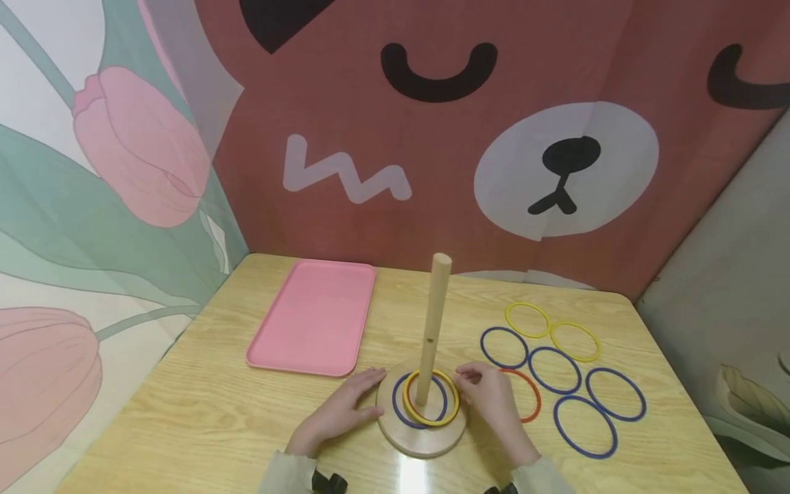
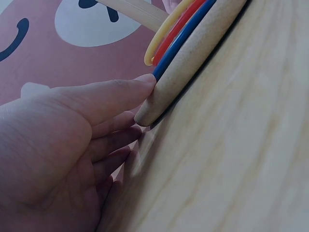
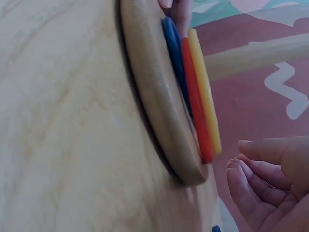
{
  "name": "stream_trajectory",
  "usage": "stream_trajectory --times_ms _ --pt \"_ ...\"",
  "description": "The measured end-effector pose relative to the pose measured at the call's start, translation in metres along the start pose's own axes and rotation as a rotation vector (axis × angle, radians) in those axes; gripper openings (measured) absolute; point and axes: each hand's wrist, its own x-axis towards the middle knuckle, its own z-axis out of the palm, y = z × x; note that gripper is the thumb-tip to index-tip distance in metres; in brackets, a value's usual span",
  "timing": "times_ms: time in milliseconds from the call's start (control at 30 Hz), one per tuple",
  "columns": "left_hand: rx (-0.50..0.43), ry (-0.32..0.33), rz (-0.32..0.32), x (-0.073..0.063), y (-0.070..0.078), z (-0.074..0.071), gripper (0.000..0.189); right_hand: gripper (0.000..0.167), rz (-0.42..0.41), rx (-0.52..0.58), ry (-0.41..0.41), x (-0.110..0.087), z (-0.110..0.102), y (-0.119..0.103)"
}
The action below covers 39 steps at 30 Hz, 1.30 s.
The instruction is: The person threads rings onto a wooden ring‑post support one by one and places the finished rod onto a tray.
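Observation:
A wooden post [image 1: 436, 302] rises from a round wooden base [image 1: 422, 444] in the head view. Around its foot lie a blue ring [image 3: 175, 53], a red ring [image 3: 195, 101] and a yellow ring [image 3: 205, 92], with yellow on top and blue lowest. My left hand [image 1: 338, 412] touches the left edge of the base; its thumb tip meets the rim in the left wrist view, fingers fairly straight. On the other side, my right hand [image 1: 492, 396] hovers beside the rings, fingers loosely bent, nothing between thumb and fingertips in the right wrist view.
On the right of the table [image 1: 197, 418] lie two yellow rings [image 1: 597, 343], several blue rings [image 1: 595, 456] and a red ring [image 1: 539, 401], the last partly behind my right hand. A pink tray [image 1: 315, 315] is at the back left. A printed cloth [image 1: 333, 226] hangs behind.

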Motion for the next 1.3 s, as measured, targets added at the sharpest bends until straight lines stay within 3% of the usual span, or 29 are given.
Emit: stream_trajectory --times_ms 233,400,933,1300 --pt "-0.004 0.0 -0.005 0.0 0.001 -0.001 0.066 0.014 -0.02 -0.034 0.043 0.003 -0.016 0.004" --pt "0.003 -0.001 -0.01 0.0 0.002 -0.002 0.066 0.015 0.008 -0.057 0.066 0.004 -0.029 0.01" --pt "-0.01 -0.004 -0.003 0.0 0.0 -0.001 0.065 0.023 0.037 -0.123 0.052 0.008 -0.067 0.043" --pt "-0.007 0.001 0.008 0.0 -0.001 0.001 0.066 0.024 0.059 -0.208 0.097 0.01 -0.076 0.066"
